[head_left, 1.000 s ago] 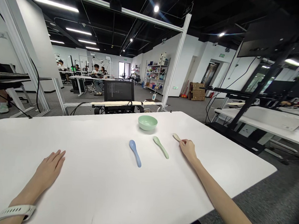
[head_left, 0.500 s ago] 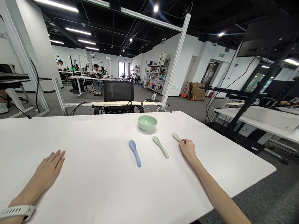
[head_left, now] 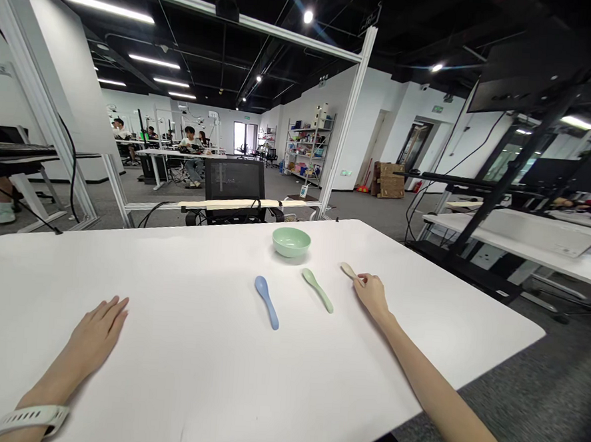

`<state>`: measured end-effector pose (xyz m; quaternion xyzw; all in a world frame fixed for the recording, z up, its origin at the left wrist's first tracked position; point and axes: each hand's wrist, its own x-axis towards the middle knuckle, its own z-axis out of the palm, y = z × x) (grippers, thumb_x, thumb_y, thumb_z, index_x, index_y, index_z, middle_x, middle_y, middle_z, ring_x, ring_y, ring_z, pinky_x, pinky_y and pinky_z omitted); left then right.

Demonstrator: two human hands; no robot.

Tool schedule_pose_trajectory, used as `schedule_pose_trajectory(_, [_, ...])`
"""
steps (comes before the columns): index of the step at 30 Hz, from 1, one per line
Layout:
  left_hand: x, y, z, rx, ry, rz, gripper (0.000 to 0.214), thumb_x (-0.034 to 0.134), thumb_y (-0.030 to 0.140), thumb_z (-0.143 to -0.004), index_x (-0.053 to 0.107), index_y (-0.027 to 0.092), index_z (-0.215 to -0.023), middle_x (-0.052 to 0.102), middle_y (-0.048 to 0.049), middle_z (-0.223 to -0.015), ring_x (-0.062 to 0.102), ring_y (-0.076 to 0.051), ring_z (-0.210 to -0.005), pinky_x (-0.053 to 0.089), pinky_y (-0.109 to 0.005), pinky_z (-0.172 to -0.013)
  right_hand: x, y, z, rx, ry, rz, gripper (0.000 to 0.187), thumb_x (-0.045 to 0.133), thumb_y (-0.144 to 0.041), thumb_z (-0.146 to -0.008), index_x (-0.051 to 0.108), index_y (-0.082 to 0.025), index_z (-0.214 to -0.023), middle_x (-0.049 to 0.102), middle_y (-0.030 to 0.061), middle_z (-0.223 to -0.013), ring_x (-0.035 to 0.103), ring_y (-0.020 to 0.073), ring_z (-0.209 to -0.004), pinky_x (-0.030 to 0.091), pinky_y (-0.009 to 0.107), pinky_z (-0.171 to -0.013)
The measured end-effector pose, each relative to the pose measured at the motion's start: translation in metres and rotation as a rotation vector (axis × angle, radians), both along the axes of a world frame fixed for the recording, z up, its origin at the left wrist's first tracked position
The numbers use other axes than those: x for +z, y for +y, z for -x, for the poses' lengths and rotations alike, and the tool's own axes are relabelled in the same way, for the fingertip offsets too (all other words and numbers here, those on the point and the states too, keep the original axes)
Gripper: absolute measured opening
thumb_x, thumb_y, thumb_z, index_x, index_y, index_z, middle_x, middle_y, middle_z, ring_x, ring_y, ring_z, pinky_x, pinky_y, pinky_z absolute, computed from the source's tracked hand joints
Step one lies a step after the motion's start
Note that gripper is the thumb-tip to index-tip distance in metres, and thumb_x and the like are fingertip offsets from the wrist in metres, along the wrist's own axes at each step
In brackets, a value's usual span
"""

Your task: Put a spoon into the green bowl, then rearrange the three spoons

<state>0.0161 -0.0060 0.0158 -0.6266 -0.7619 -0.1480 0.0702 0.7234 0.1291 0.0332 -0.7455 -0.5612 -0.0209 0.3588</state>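
My right hand (head_left: 371, 296) rests at the right of the white table (head_left: 182, 274), its fingertips pinched on a cream spoon (head_left: 347, 270) whose handle end is hidden by the fingers. Left of it lie a pale green spoon (head_left: 317, 290) and a blue spoon (head_left: 267, 302), apart from each other. A pale green bowl (head_left: 291, 242) stands beyond them near the far edge. My left hand (head_left: 95, 335) lies flat on the bare tabletop, fingers together, touching nothing else, with a white band on the wrist.
A black mesh office chair (head_left: 234, 180) stands beyond the table's far edge, inside an aluminium frame (head_left: 346, 117). Another white table (head_left: 519, 245) stands to the right. Several people sit at benches (head_left: 179, 154) far back.
The view drifts very slightly. My hands, the spoons and the bowl keep their places on the table.
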Motion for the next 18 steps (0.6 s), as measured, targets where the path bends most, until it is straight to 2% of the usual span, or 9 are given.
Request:
schedule_pose_trajectory(4, [-0.005, 0.003, 0.004, -0.017, -0.006, -0.013, 0.079, 0.017, 0.045, -0.099, 0.060, 0.001, -0.150, 0.058, -0.0237, -0.162, 0.050, -0.039, -0.155, 0.039, -0.057, -0.128, 0.000, -0.001, 0.000, -0.021, -0.044, 0.002, 0.042, 0.060, -0.043, -0.097, 0.079, -0.007, -0.107, 0.074, 0.0225, -0.102, 0.070, 0.0331, -0.095, 0.053, 0.044, -0.092])
schedule_pose_trajectory(7, [-0.008, 0.003, 0.006, -0.021, 0.004, -0.030, 0.077, 0.018, 0.045, -0.100, 0.062, 0.003, -0.148, 0.059, -0.0241, -0.161, 0.052, -0.039, -0.154, 0.041, -0.058, -0.126, 0.005, -0.004, 0.004, -0.003, -0.128, -0.104, 0.044, 0.055, -0.044, -0.101, 0.077, -0.008, -0.116, 0.072, 0.0254, -0.114, 0.067, 0.0382, -0.110, 0.052, 0.052, -0.101])
schedule_pose_trajectory(9, [-0.008, 0.003, 0.007, -0.020, 0.006, -0.026, 0.077, 0.019, 0.045, -0.100, 0.061, 0.003, -0.149, 0.059, -0.0238, -0.161, 0.051, -0.039, -0.154, 0.041, -0.058, -0.127, 0.011, -0.005, 0.012, 0.112, -0.180, -0.167, 0.044, 0.049, -0.041, -0.103, 0.075, -0.011, -0.123, 0.071, 0.0247, -0.121, 0.065, 0.0386, -0.116, 0.051, 0.055, -0.105])
schedule_pose_trajectory(11, [-0.008, 0.003, 0.007, -0.017, 0.010, -0.014, 0.077, 0.019, 0.044, -0.100, 0.061, 0.003, -0.149, 0.059, -0.0230, -0.162, 0.051, -0.038, -0.154, 0.040, -0.057, -0.128, 0.016, -0.004, 0.023, 0.290, -0.210, -0.168, 0.043, 0.045, -0.036, -0.105, 0.073, -0.015, -0.129, 0.072, 0.0218, -0.128, 0.065, 0.0365, -0.121, 0.051, 0.055, -0.110])
schedule_pose_trajectory(14, [-0.005, 0.003, 0.005, -0.012, 0.019, -0.005, 0.075, 0.020, 0.042, -0.100, 0.060, 0.002, -0.149, 0.059, -0.0232, -0.162, 0.051, -0.038, -0.155, 0.040, -0.056, -0.128, 0.017, 0.000, 0.043, 0.527, -0.233, -0.078, 0.043, 0.044, -0.032, -0.106, 0.071, -0.020, -0.138, 0.070, 0.0172, -0.144, 0.063, 0.0324, -0.136, 0.046, 0.053, -0.121])
schedule_pose_trajectory(18, [-0.001, 0.002, 0.003, -0.004, 0.027, 0.030, 0.075, 0.021, 0.042, -0.098, 0.061, 0.003, -0.149, 0.059, -0.0226, -0.162, 0.050, -0.037, -0.155, 0.040, -0.053, -0.128, 0.008, 0.005, 0.059, 0.658, -0.186, 0.067, 0.046, 0.047, -0.033, -0.107, 0.071, -0.014, -0.141, 0.062, 0.0190, -0.157, 0.053, 0.0324, -0.152, 0.040, 0.050, -0.129])
